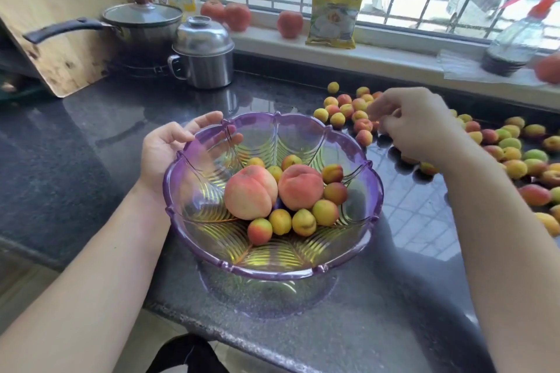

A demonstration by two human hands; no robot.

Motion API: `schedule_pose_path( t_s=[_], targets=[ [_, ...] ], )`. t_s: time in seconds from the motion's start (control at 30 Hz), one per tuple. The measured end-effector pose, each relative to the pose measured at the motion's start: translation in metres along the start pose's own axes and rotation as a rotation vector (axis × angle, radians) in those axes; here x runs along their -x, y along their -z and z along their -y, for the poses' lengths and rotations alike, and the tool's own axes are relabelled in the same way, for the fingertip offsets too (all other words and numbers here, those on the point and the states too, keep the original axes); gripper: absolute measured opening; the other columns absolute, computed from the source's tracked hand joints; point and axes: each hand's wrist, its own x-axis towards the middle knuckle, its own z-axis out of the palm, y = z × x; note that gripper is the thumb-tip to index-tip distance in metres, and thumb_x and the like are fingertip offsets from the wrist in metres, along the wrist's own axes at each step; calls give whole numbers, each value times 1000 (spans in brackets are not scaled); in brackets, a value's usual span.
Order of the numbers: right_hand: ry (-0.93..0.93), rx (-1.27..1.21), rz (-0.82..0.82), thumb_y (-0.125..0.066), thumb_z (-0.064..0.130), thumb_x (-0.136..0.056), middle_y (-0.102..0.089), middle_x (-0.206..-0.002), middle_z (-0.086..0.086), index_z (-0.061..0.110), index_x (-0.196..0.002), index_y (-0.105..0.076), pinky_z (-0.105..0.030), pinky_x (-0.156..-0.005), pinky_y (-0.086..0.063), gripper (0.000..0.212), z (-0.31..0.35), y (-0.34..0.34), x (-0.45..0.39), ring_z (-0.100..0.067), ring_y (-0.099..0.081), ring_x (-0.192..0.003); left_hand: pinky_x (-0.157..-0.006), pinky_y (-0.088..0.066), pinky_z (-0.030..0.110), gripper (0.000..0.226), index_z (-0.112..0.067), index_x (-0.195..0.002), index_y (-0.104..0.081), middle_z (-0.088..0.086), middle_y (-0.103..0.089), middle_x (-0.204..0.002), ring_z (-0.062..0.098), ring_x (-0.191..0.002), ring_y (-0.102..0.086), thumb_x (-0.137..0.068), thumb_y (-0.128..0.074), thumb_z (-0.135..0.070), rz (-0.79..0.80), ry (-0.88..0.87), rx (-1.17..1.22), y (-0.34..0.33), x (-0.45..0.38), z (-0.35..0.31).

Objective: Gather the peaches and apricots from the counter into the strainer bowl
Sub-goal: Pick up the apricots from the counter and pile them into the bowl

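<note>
1. Right now my left hand point(169, 151) grips the far left rim of the purple strainer bowl point(272, 269), thumb over the edge and fingers curled behind the wall, steadying it near the counter's front edge.
2. My right hand point(415, 127) hovers, blurred, over the loose apricots point(512, 154); its fingers look bent downward toward the fruit, but I cannot tell whether they already pinch one.
3. Inside the bowl lie two peaches point(251, 194) side by side, ringed by about ten small apricots.
4. What the next move turns on: the uncollected apricots lie to the right of the bowl and farther back, spread toward the window. My right hand is directly above them and my left is well apart, so I judge the right should carry fruit leftward and toward me, over the near right rim.
5. Most of the scatter is not yet gathered, so I judge the job early.
6. Round fruit could roll on the glossy dark counter point(91, 130).
7. Beyond, a lidded pot point(142, 21) and a steel pot point(203, 51) stand back left; more peaches point(289, 24), a yellow packet point(336, 6) and a spray bottle point(521, 36) sit on the barred window's sill.
</note>
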Motion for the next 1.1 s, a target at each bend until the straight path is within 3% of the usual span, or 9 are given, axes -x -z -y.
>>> schedule_pose_path(
  t_s=[0.07,0.17,0.23,0.33,0.6,0.77,0.93,1.03,1.1],
  targets=[
    [-141,-38,-29,-48,4,-97,-68,-104,-6,29,-108,-68,-31,-42,-53,34,-20,-19,-7,-30,-68,-72,-109,-54,56,50,-3,-127,-61,26,-66,-132,46,-130,-63,-79,-51,-14,3,20,-17,-1,-1,1],
    [-182,-49,-134,-52,7,-97,-68,-112,-12,16,-115,-69,-29,-70,-50,26,-35,-48,-12,-30,-66,-95,-113,-47,60,35,-5,-125,-63,26,-64,-142,48,-130,-63,-97,-45,-13,-22,37,-26,-3,-2,4],
    [-153,30,-172,-56,20,-100,-62,-117,-13,12,-121,-65,-34,-80,-44,24,-34,-63,-9,-26,-58,-100,-115,-45,61,35,-5,-124,-64,26,-64,-143,48,-130,-64,-93,-51,-14,-35,40,-39,-4,-2,5],
    [-163,92,-166,-55,36,-103,-54,-116,-9,13,-122,-57,-33,-75,-36,30,-25,-76,-2,-17,-44,-93,-114,-47,60,40,-5,-123,-65,25,-65,-142,45,-130,-64,-87,-55,-18,-26,45,-53,-8,-2,5],
    [-216,130,-252,-59,40,-100,-56,-91,-3,15,-105,-53,-23,-51,-26,26,-19,-86,-5,-19,-52,-76,-113,-49,58,42,-3,-123,-66,24,-68,-136,44,-130,-64,-87,-53,-19,-39,43,-64,-10,-1,5],
    [-174,5,-252,-61,25,-96,-60,-92,-3,15,-103,-54,-27,-55,-32,14,-24,-82,0,-21,-54,-80,-113,-49,57,37,-4,-123,-67,24,-68,-136,44,-130,-65,-94,-49,-20,-52,40,-82,-8,-2,5],
    [-138,-308,-306,-60,20,-93,-68,-108,-5,12,-121,-63,-30,-72,-53,29,-22,-55,-1,-20,-67,-91,-113,-48,58,38,-3,-128,-64,24,-69,-135,44,-130,-65,-103,-41,-20,-78,39,-85,-8,-1,5],
    [-57,-528,-143,-58,15,-96,-71,-105,-2,20,-125,-65,-22,-62,-57,30,1,-18,5,-14,-72,-78,-113,-48,58,39,-2,-130,-63,24,-68,-135,43,-129,-66,-103,-42,-21,-79,40,-80,-9,-1,5],
    [51,-507,0,-63,18,-95,-73,-104,7,32,-124,-67,-33,-70,-62,32,16,4,12,-18,-74,-83,-112,-48,58,39,-2,-131,-63,24,-67,-139,43,-129,-66,-102,-44,-20,-90,42,-68,-9,0,6]
  ],
)
